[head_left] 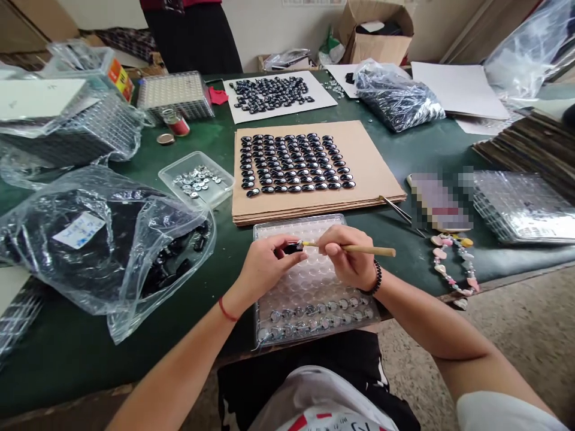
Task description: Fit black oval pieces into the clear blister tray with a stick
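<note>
Between thumb and fingers, my left hand [265, 263] pinches a small glossy black oval piece [293, 248]. My right hand [348, 254] grips a thin wooden-handled brush [372, 249], its tip touching or very close to the black piece. Both hands are above a clear plastic tray [287, 287] with round pockets; its front rows hold small round shiny parts [309, 311]. Behind it, rows of black oval pieces with pale centres [291, 161] lie on stacked cardboard sheets [377, 161]. To the left, a shallow plastic box [173, 176] contains small round metallic parts [197, 181].
A plastic bag of black pieces [179, 263] lies left. Tweezers [399, 212], a blurred phone [440, 203] and a beaded strap [438, 254] are right. An open jar [176, 123] stands behind the box. Across the table, a person in dark clothing [193, 36] stands near a white sheet [321, 99].
</note>
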`<state>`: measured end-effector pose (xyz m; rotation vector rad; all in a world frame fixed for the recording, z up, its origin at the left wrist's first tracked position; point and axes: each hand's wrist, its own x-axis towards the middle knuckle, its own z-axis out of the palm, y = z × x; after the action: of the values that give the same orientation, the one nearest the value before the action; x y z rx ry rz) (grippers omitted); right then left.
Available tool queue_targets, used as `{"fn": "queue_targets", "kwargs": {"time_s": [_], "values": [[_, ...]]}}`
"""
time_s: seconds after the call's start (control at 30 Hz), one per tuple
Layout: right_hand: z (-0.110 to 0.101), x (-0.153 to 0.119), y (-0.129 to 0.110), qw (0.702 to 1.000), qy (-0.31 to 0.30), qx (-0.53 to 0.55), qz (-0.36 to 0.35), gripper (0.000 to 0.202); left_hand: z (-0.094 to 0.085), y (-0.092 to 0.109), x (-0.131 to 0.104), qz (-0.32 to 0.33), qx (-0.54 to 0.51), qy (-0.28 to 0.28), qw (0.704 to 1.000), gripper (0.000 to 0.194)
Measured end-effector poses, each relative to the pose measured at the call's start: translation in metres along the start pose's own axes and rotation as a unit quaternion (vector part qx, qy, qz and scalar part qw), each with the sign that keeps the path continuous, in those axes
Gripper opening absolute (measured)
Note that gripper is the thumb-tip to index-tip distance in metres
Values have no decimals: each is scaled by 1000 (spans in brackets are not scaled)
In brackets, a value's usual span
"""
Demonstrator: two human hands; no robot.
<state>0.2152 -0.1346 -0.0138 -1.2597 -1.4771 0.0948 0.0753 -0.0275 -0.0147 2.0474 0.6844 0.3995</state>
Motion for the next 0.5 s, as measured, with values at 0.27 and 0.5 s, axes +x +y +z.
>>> {"fn": "queue_targets", "kwargs": {"time_s": [0.27, 0.5], "values": [[0, 2, -1, 997, -65, -42, -4, 22, -2, 3, -1, 7, -13, -31, 999, 28], [1, 0, -1, 995, -63, -68, -20, 20, -2, 5, -2, 8, -17, -38, 999, 28]]}}
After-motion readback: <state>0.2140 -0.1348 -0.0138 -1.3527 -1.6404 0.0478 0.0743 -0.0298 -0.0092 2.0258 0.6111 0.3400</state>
